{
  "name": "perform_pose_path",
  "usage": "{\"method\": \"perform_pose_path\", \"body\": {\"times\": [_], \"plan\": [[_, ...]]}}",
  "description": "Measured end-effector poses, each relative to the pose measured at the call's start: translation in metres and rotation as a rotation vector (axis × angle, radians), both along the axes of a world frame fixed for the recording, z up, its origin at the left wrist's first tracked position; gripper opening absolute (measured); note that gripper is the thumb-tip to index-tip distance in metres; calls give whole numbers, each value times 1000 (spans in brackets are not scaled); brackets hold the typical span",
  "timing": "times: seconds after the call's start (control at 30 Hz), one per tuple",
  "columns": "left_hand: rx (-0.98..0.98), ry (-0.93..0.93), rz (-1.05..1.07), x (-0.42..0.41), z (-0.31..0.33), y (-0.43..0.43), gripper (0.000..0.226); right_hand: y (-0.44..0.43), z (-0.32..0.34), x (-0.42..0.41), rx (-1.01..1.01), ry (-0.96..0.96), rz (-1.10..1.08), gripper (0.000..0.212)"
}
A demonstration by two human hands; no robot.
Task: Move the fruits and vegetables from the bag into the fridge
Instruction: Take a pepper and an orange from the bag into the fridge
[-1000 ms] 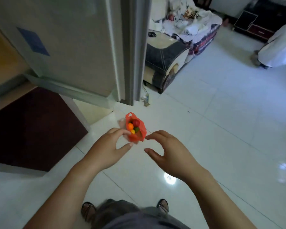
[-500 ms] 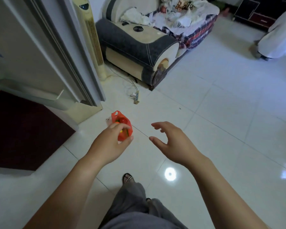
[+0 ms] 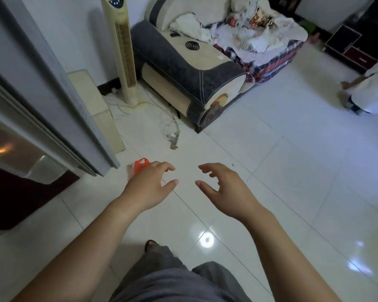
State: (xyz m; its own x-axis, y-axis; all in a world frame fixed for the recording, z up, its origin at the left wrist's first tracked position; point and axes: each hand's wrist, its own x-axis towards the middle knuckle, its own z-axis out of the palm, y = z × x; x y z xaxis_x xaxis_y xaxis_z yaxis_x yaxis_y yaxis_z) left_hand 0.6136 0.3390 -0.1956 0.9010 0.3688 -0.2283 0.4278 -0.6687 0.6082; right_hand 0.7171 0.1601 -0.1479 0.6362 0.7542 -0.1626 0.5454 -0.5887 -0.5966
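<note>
Two hands, the left hand [image 3: 148, 186] and right hand [image 3: 225, 188], hover loosely spread, holding nothing; the orange bag [image 3: 141, 164] lies on the floor [image 3: 282, 162] beside the fridge [image 3: 42, 83], partly hidden behind the left hand.

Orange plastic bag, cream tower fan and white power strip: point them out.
Orange plastic bag [image 3: 138, 167]: head view, visible upper part.
Cream tower fan [image 3: 123, 51]: head view, slatted front grille.
White power strip [image 3: 175, 139]: head view, middle of its body.
</note>
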Motion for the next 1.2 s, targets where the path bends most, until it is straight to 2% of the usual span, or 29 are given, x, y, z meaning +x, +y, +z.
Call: {"method": "perform_pose_path", "body": {"times": [0.2,0.37,0.53,0.77,0.93,1.13,1.2], "plan": [[25,82,108,24,1,33,36,49,-17,54,27,28,136,36],[28,137,179,49,-13,52,40,102,-42,111,50,67,358,32],[-27,141,432,91,-40,62,40,164,-72,182,69,106,586,27],[-123,185,756,142,-91,76,39,252,-123,241,-26,93,966,26],[-147,178,815,142,-161,95,32,291,-195,234,-11,138,1030,17],[-148,172,876,123,-306,116,38,323,-352,221,-18,58,1091,27],[-149,153,897,115,-360,125,49,338,-409,217,-10,34,1101,30]]}}
